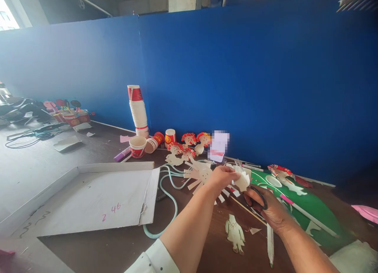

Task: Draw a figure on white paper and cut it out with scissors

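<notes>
My left hand [226, 177] pinches a small piece of white paper [242, 181] near the middle right of the table. My right hand [270, 208] is closed around the dark handles of a pair of scissors [260, 198], whose blades point up and away beside the paper. Below my hands lies a body-shaped paper cutout [235, 233]. A cut paper piece with strips fanning outward [199, 173] rests just left of my left wrist. Whether the blades are touching the paper I cannot tell.
Paper figures with red fringes [189, 139] stand by the blue partition [236, 76]. Left of them are paper cups [170, 137] and a tall cup stack [138, 111]. A shallow white box [88, 198], a pale cord [176, 202], a green sheet [315, 202] and a pink-capped marker [307, 214] lie around.
</notes>
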`<action>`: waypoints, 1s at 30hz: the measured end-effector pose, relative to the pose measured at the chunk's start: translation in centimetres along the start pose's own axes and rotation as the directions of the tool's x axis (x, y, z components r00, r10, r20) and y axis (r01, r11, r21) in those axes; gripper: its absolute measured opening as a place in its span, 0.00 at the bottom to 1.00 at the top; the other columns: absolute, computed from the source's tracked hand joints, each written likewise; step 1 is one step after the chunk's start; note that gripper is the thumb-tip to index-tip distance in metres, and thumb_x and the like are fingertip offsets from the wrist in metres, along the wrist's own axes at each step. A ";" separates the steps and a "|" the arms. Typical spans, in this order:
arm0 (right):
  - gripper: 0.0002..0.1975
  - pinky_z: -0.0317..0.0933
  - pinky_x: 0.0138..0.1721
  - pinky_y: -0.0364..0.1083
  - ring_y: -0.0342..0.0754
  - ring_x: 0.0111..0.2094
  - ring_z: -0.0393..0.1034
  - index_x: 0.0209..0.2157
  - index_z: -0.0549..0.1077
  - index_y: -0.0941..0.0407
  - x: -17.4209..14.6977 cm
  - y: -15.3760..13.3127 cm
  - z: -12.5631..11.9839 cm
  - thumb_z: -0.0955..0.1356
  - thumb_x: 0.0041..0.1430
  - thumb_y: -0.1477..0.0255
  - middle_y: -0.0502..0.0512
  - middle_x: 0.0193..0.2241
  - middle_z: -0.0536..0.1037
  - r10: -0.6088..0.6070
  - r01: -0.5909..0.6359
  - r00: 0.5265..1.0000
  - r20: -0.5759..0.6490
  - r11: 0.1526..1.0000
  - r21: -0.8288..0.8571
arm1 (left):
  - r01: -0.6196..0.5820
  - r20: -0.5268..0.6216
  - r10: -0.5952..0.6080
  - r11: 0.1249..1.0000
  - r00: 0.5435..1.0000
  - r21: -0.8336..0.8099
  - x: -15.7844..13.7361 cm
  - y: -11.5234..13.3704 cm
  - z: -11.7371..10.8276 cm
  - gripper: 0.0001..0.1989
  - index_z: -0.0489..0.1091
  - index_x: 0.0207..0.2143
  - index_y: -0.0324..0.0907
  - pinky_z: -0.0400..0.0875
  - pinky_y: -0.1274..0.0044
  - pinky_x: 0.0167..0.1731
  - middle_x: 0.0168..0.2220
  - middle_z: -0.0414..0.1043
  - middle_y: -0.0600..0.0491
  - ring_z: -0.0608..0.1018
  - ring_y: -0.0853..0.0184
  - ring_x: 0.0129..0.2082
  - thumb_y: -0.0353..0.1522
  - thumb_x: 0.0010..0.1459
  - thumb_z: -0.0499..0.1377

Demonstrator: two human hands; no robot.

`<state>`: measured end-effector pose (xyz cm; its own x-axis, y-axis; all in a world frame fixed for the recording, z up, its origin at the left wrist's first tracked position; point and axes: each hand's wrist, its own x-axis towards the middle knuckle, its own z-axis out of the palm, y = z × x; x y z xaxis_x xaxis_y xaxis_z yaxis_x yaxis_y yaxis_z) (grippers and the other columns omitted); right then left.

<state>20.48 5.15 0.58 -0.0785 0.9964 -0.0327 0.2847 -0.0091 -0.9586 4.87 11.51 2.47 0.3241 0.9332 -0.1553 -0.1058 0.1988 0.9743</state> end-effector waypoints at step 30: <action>0.17 0.48 0.24 0.43 0.43 0.23 0.55 0.22 0.65 0.54 -0.3 -0.3 0.4 0.64 0.55 0.56 0.47 0.20 0.64 -0.016 0.013 0.998 -0.063 0.998 -0.056 | -0.134 0.018 0.138 0.980 0.990 -0.146 0.7 -1.4 0.7 0.17 0.65 0.23 0.39 0.60 0.80 0.24 0.20 0.64 0.57 0.65 0.75 0.20 0.41 0.39 0.66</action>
<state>20.07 4.87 0.77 -0.0229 0.9997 0.0007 0.3368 0.0084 -0.9415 5.91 11.62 1.11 0.3229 0.9463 -0.0169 -0.2845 0.1141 0.9519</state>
